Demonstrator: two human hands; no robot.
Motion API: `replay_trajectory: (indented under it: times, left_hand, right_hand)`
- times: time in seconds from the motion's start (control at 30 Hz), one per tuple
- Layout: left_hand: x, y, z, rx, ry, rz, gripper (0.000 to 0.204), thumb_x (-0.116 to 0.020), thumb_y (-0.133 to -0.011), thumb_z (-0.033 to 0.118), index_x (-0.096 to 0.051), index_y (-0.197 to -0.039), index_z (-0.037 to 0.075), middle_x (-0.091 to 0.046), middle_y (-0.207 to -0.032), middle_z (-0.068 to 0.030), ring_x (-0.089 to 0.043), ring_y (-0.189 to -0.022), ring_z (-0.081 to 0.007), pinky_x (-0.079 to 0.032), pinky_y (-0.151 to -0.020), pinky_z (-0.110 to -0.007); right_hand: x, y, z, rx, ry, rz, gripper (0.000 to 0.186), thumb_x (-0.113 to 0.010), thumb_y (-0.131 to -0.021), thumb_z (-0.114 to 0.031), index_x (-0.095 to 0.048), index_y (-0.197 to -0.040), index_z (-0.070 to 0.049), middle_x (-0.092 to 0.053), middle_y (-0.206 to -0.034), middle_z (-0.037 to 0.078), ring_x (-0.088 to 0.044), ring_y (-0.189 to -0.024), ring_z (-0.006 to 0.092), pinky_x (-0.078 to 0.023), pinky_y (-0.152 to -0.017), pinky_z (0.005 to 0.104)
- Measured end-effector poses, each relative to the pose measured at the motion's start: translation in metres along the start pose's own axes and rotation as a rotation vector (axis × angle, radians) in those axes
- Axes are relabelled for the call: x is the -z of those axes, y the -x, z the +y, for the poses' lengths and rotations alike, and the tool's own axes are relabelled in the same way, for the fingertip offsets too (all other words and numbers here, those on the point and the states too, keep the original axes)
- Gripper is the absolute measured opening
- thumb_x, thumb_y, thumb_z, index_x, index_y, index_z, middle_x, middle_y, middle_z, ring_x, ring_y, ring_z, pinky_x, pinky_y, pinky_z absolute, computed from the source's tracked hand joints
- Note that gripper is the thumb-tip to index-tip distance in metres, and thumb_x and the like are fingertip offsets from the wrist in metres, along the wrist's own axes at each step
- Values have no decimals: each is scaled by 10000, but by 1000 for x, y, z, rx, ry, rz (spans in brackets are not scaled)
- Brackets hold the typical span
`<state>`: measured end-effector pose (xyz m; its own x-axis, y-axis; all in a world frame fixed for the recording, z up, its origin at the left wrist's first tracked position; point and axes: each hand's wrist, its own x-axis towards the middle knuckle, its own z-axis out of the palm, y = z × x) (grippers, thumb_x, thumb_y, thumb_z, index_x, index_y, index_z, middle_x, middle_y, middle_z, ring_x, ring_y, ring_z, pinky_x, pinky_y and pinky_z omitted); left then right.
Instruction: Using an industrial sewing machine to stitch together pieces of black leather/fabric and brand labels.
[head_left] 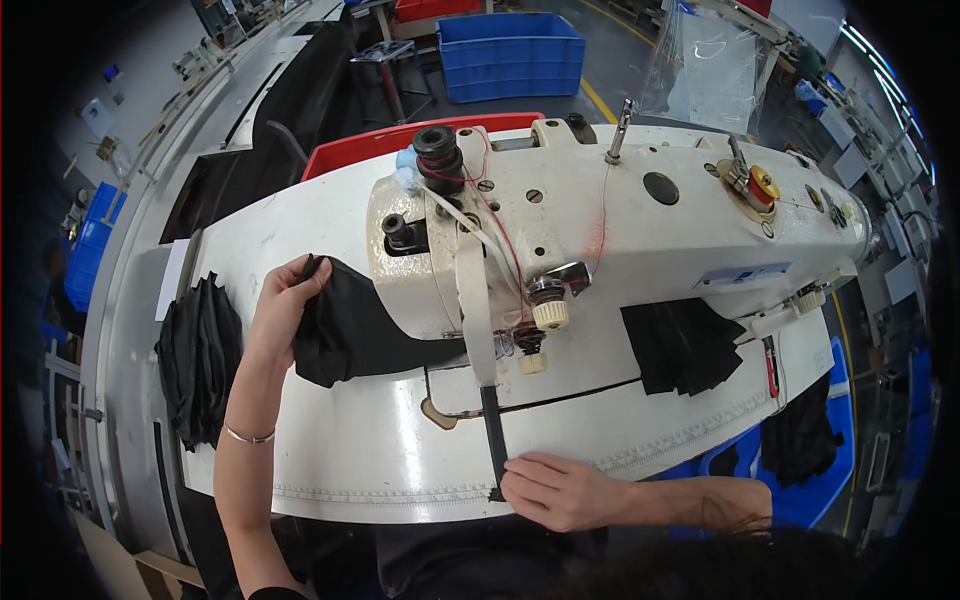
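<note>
A white sewing machine (700, 220) stands on a white worktable (365, 440). My left hand (295, 300) pinches the upper left corner of a black fabric piece (350, 335), which stretches right to under the machine head. A pale tape (475, 310) hangs down the front of the head, with a narrow black strip (492, 430) below it running toward the front edge. My right hand (555, 490) is closed on the near end of that strip. Black fabric stacks lie at the far left (195, 365) and right of the needle area (675, 345).
A red bin (340, 150) sits behind the table, a blue crate (510, 55) and a stool (388, 55) beyond it on the floor. At the right, a blue bin (810, 500) holds black cloth. A red-handled tool (771, 365) lies near the machine's right side.
</note>
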<state>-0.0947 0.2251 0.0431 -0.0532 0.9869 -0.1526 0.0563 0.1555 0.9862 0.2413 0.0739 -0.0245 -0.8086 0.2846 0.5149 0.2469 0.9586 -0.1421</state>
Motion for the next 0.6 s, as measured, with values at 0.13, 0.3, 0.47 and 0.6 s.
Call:
replay_trajectory:
  times: [0.13, 0.3, 0.47, 0.6]
  left_hand:
    - [-8, 52, 30, -136, -203, -97, 149, -559, -941, 53, -682, -943, -32, -687, -863, -36, -625, -794, -82, -484, -757, -217]
    - [-63, 147, 37, -747, -812, -384, 279, -580, -640, -17, -699, -890, 18, -696, -1036, -90, -608, -821, -220, -498, -750, -305]
    - [-112, 190, -51, -1150, -1153, -335, 152, -633, -766, 47, -674, -891, -29, -681, -1033, -158, -602, -779, -161, -485, -643, -226]
    - [-109, 193, -74, -1130, -1155, -383, 154, -623, -778, 44, -672, -898, -39, -680, -1031, -163, -600, -754, -143, -469, -620, -209]
  right_hand:
    - [3, -2, -5, -33, 26, 9, 205, -649, -730, -74, -640, -908, 27, -632, -987, 132, -637, -982, 262, -520, -900, 359]
    - [7, 2, -12, 21, 132, -100, 228, -644, -768, -101, -661, -952, 33, -647, -1011, 151, -642, -1003, 276, -527, -898, 367]
    - [4, 9, -17, -30, 77, -48, 235, -628, -777, -111, -669, -960, 30, -646, -1049, 156, -632, -1058, 291, -512, -933, 381]
    - [3, 13, -15, -33, 50, -31, 234, -625, -777, -108, -669, -961, 30, -639, -1071, 163, -626, -1074, 297, -507, -949, 386]
